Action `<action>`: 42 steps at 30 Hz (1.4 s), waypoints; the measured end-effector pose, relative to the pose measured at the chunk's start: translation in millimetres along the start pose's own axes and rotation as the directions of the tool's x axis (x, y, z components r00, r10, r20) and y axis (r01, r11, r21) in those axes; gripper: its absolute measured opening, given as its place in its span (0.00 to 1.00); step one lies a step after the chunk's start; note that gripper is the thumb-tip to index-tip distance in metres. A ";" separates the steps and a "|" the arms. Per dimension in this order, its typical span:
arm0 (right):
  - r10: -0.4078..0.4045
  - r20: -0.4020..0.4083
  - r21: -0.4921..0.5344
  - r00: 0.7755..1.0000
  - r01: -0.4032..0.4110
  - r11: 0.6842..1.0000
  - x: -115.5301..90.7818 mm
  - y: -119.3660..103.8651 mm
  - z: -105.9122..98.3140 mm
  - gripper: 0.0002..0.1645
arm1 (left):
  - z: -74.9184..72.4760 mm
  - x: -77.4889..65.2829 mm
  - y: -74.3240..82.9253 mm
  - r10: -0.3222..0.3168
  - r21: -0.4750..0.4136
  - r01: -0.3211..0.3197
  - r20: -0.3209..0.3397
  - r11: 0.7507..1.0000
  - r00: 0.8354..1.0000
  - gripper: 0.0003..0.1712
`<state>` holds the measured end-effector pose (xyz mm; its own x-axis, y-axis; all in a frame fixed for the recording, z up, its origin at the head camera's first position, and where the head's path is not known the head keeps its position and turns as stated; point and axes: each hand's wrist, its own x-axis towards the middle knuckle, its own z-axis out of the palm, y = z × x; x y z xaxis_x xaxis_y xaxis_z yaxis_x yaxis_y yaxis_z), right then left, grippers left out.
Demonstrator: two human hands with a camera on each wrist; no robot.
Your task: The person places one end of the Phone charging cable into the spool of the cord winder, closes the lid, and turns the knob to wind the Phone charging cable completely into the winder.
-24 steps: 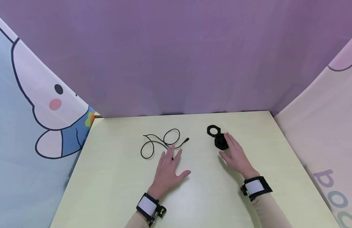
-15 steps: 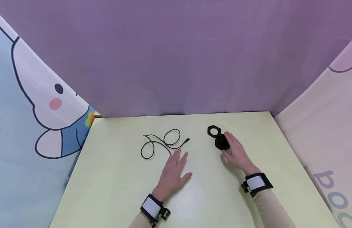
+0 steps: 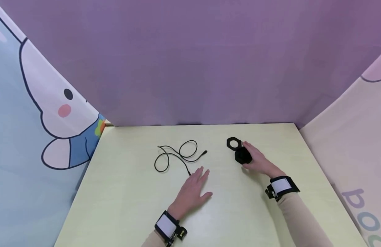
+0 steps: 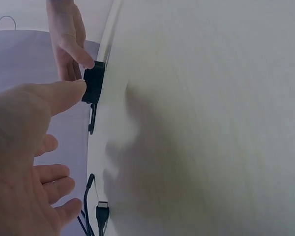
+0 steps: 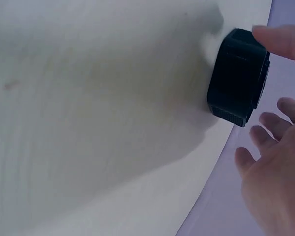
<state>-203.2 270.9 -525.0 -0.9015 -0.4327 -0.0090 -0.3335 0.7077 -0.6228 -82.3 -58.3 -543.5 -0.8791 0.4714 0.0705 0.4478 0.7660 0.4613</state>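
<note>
A black octagonal puck-like device [image 3: 243, 155] stands on the table, with a flat black octagonal ring [image 3: 229, 145] just behind it. My right hand [image 3: 260, 163] is at the device's right side, thumb near its front and fingers along the far side. In the right wrist view the thumb [image 5: 280, 42] is right at a corner of the device [image 5: 238, 73], while the other fingers are spread loosely apart. My left hand [image 3: 190, 192] hovers with fingers spread and holds nothing. Just beyond its fingertips lies a thin black cable [image 3: 180, 156] with a USB-type plug [image 4: 103, 212].
The pale wooden table [image 3: 122, 206] meets a purple cloth wall [image 3: 190, 68] at its back edge. A printed cartoon curtain [image 3: 54, 113] hangs on the left, a pale lettered curtain [image 3: 357, 144] on the right.
My left hand has drawn back from the cable, toward me and to the right, uncovering its near end. My right hand has moved in closer around the device, its thumb nearer the front.
</note>
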 end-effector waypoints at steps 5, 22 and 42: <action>0.042 0.041 0.042 0.998 -0.044 0.998 0.1 4.2 -1.6 0.59 | 3.1 -0.5 5.9 0.014 0.028 -0.016 0.043 0.999 0.999 0.47; 0.053 -0.014 -0.009 0.998 -0.054 0.999 3.0 8.4 11.0 0.55 | 9.8 5.2 7.7 0.025 0.047 -0.027 0.025 0.999 0.999 0.44; 0.009 -0.065 -0.009 0.998 -0.010 1.000 1.6 -33.0 37.7 0.57 | 20.3 36.7 1.8 -0.188 -0.441 0.180 0.026 0.879 0.982 0.46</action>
<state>-183.2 225.7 -534.0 -0.9205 -0.3890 0.0357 -0.3269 0.7170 -0.6157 -110.4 -30.7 -558.1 -0.9431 0.3301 -0.0400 0.1638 0.5658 0.8081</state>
